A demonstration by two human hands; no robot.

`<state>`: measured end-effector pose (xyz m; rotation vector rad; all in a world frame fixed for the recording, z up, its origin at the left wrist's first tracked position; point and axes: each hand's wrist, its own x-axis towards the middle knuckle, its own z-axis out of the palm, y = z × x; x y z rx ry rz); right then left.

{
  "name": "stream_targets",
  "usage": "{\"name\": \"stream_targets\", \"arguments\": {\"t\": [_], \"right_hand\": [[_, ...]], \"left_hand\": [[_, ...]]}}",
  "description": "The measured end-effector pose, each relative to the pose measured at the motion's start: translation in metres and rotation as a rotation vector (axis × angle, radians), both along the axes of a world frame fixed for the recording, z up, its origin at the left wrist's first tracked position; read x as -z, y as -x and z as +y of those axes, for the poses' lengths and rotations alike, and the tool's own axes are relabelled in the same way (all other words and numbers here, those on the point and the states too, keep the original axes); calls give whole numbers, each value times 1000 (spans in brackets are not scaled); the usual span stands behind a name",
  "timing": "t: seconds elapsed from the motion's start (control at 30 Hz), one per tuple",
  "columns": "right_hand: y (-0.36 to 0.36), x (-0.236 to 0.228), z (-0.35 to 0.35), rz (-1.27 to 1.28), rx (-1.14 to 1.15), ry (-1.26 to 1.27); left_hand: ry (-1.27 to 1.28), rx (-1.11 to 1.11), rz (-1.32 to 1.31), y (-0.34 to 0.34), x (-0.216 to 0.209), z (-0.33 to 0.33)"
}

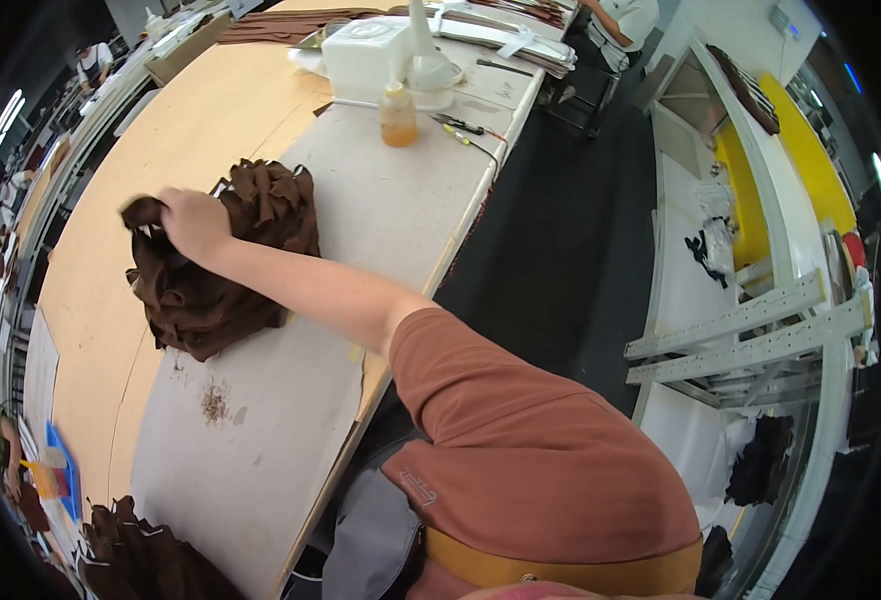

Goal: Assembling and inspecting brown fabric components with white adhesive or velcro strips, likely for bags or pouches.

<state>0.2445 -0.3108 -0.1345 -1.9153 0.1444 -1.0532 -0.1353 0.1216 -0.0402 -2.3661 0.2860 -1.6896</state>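
Note:
My right hand (198,226) reaches across the table, its fingers closed on the edge of a dark brown fabric piece (143,212). The hand is slightly blurred. That piece lifts above a thick heap of brown fabric pieces (215,300), folded and ruffled, with small white bits showing at some edges. The heap rests partly on a pale sheet (270,450) and partly on the tan tabletop (90,320). My left hand is out of view.
A second brown fabric bundle (150,560) lies at the near left. Farther back stand a bottle of amber liquid (398,118), a white container (368,62) and thin tools (460,125). A blue tray (64,470) is at left. Co-workers sit behind; a metal-framed rack (750,320) stands right.

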Motion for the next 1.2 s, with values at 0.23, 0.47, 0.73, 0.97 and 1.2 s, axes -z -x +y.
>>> {"name": "stream_targets", "arguments": {"t": [0.23, 0.47, 0.73, 0.97, 1.2], "right_hand": [[155, -81, 85, -267, -586, 302], [279, 33, 89, -50, -1348, 471], [265, 31, 0, -195, -625, 321], [187, 21, 6, -73, -411, 536], [100, 20, 31, 293, -445, 772]], "left_hand": [[405, 503, 255, -42, 52, -113], [151, 613, 680, -77, 34, -191], [476, 469, 1368, -163, 69, -196], [261, 345, 1244, -212, 132, -214], [320, 389, 1087, -188, 116, -219]]}}
